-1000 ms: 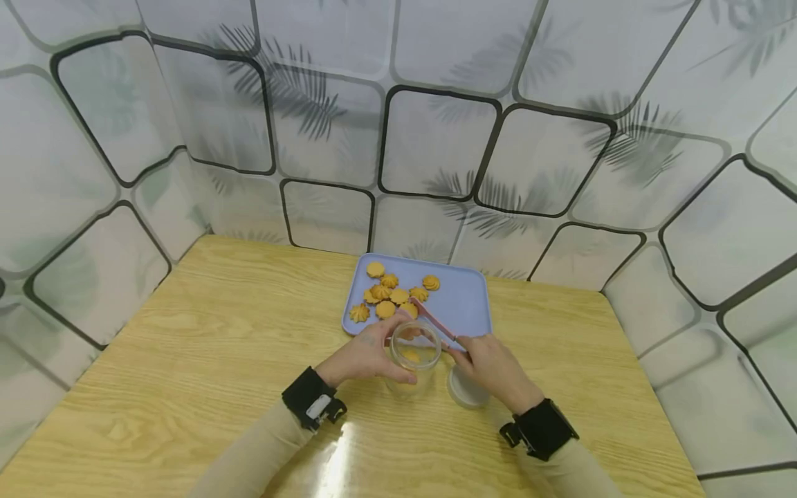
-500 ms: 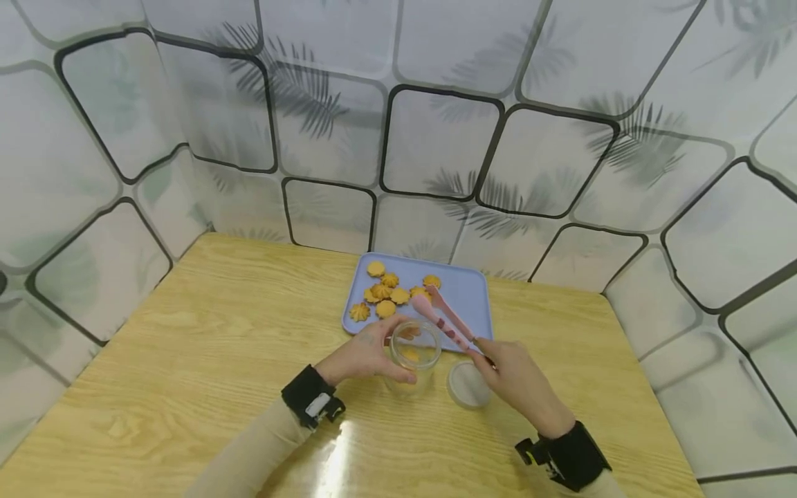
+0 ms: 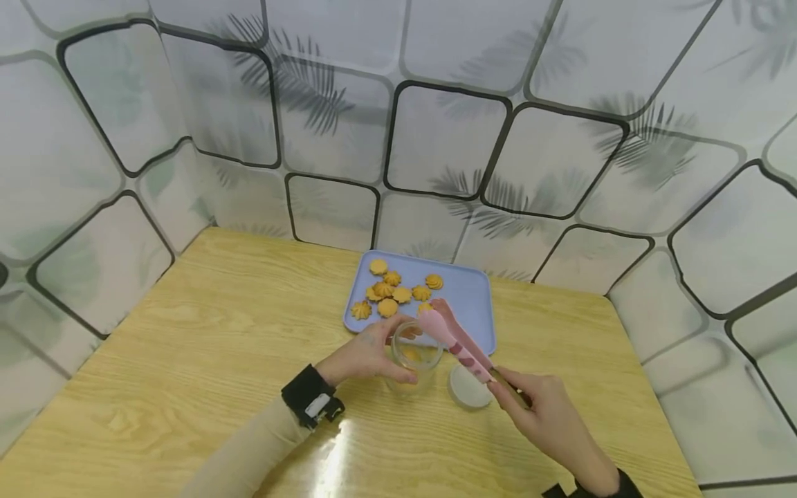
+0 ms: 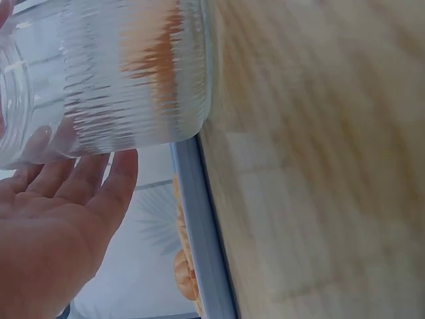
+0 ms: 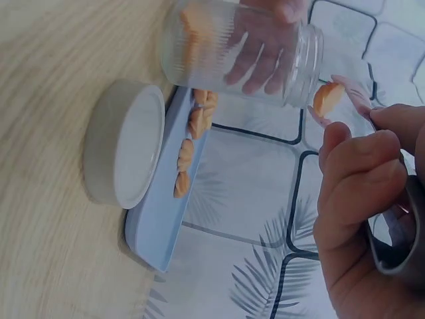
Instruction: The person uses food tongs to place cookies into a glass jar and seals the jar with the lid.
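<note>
My left hand (image 3: 367,351) grips a clear ribbed glass jar (image 3: 407,380) round its side, the thumb on the near side. The jar stands upright on the table, uncapped, with some cookies (image 5: 194,33) at its bottom. With my right hand (image 3: 551,418) I hold a pair of pink-tipped tongs (image 3: 467,360) by the handles. Between the tong tips is a golden piped cookie (image 5: 327,100), just beyond the jar's mouth in the right wrist view. Behind the jar, several more cookies (image 3: 387,308) lie on a blue tray (image 3: 476,311), mostly on its left half.
A round whitish lid (image 3: 468,387) lies on the wooden table (image 3: 249,332), right of the jar and in front of the tray. Patterned wall covering (image 3: 442,142) surrounds the table at the back and sides.
The tongs have come up from the tray with a cookie between their tips. My right hand has moved right and closer to me. The left hand and jar have stayed put.
</note>
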`<state>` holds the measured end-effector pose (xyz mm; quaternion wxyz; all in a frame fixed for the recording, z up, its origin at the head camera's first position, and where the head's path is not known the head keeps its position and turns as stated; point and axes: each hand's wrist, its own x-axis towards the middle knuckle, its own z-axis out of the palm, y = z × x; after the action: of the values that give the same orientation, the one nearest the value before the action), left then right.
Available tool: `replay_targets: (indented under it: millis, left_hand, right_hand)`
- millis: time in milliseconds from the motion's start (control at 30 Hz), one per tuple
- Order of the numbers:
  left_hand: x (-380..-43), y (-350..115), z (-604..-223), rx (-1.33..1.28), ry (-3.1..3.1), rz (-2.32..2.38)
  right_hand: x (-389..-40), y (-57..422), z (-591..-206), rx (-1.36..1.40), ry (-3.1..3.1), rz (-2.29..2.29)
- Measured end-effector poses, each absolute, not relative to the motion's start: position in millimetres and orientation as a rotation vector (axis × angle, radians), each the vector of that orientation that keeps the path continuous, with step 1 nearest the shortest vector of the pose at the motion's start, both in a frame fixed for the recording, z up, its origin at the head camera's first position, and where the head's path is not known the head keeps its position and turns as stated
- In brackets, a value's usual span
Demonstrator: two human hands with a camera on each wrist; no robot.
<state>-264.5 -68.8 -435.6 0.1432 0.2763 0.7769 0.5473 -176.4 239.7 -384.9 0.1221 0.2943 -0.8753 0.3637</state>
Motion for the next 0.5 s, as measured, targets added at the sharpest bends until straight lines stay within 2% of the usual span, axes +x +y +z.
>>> replay_targets:
  millis: [233, 500]
  left_hand:
    - [-258.6, -65.4, -435.6, 0.767, 2.238, 1.601]
    - [-252.0, -56.6, -439.4, 0.684, 2.252, 1.686]
  right_hand:
    - [-166.7, 242.5, -388.8, 1.008, -2.461, 0.964]
    - [-159.5, 236.7, -382.8, 0.988, -2.541, 0.937]
